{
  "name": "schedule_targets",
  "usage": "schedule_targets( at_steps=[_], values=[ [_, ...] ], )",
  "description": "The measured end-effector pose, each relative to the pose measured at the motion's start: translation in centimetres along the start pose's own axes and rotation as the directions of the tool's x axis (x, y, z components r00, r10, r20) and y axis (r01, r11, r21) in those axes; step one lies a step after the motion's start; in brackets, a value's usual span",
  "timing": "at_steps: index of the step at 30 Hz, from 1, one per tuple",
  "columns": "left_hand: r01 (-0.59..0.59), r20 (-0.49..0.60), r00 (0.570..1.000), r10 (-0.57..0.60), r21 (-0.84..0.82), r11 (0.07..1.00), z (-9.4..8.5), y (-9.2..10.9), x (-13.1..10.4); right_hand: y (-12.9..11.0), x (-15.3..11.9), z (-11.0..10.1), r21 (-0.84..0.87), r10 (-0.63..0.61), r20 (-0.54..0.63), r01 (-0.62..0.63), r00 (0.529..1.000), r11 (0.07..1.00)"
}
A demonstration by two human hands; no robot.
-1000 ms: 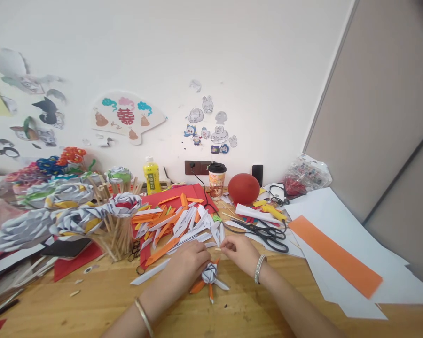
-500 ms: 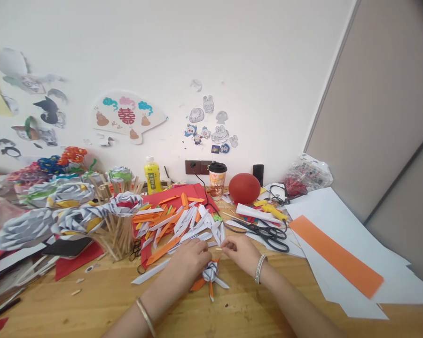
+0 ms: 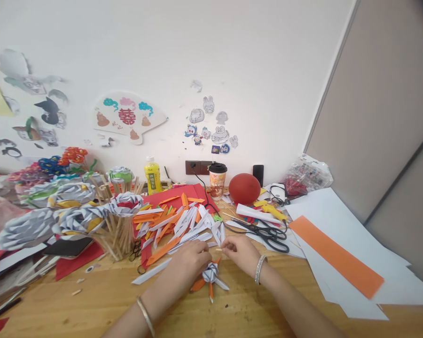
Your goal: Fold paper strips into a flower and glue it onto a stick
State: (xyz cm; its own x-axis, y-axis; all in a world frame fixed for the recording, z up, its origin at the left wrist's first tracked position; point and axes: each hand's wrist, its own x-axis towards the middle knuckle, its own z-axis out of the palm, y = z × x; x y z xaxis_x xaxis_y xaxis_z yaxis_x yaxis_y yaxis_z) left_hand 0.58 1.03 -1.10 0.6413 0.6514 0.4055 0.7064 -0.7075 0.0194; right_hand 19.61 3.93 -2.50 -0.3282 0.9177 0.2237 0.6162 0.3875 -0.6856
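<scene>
Paper flower [image 3: 210, 272] on tabletop [image 3: 254, 305], unmoved this past second; work judged no further advanced. Left hand [image 3: 191, 258] beside flower's upper left, grip indeterminable. Right hand [image 3: 238, 252], flower's upper right: grip pinched on wooden stick [image 3: 219, 249].

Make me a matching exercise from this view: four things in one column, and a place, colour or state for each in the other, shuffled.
Column one
1. left hand
2. small paper flower
3. scissors
4. wide orange strip

Column two
A. lies on white sheets
B. black-handled
C. gold-coloured bangle on its forearm
D. white with orange points, close by the fingers of item 1

Right pairs: 1-C, 2-D, 3-B, 4-A
</scene>
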Motion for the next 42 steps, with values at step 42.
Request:
schedule_targets(
  at_steps=[42],
  values=[
    [0.674,0.285,0.736,-0.614,-0.396,0.624,0.4,-0.3,0.4,0.3,0.6,0.2,-0.202,0.017,-0.101,-0.037,0.995,0.979]
  ],
)
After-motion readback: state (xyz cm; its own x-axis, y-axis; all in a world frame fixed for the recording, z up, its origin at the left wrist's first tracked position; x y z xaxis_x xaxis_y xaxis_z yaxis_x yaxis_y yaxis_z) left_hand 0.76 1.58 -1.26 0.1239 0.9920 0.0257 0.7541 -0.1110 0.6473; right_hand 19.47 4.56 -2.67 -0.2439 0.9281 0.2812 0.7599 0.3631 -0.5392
